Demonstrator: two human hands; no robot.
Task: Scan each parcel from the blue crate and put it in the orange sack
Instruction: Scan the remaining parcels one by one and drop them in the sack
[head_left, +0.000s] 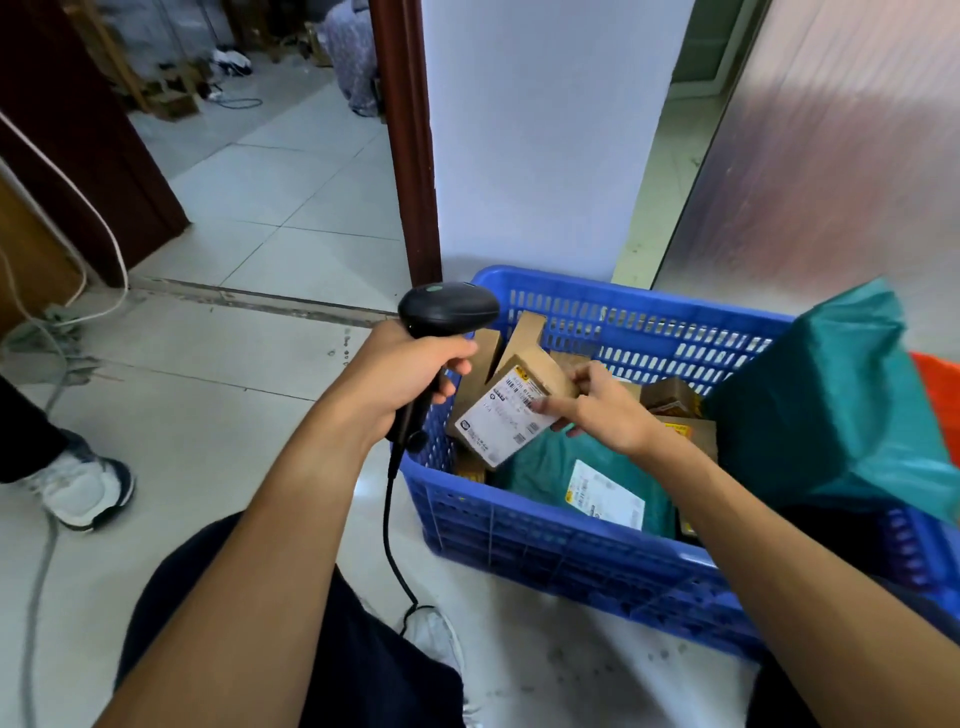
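Your left hand (415, 374) is clamped around the grip of the black barcode scanner (449, 306), head pointing right toward the crate, so the window faces the label. Its cable (387, 519) hangs down to the floor.

Your right hand (602, 405) pinches the right end of a cardboard box (511, 410), index finger laid on the white shipping label (501, 415). The box is tilted label-up at the crate's left end, just under the scanner head. My read: you're presenting the barcode, scan step in hand. Your fingertip sits close to the barcode strip and may need to shift clear.

The blue crate (571, 561) holds more:
- a green poly mailer (540, 467) along the near side, label up
- open cardboard flaps (524, 332) at the far left corner
- small brown boxes (670, 397) toward the right end

A large teal bagged parcel (831, 405) leans over the crate's right end; I cannot tell whether it rests inside.

Only a sliver of the orange sack (935, 384) shows, beyond the teal parcel at the right frame edge. Its contents are hidden.
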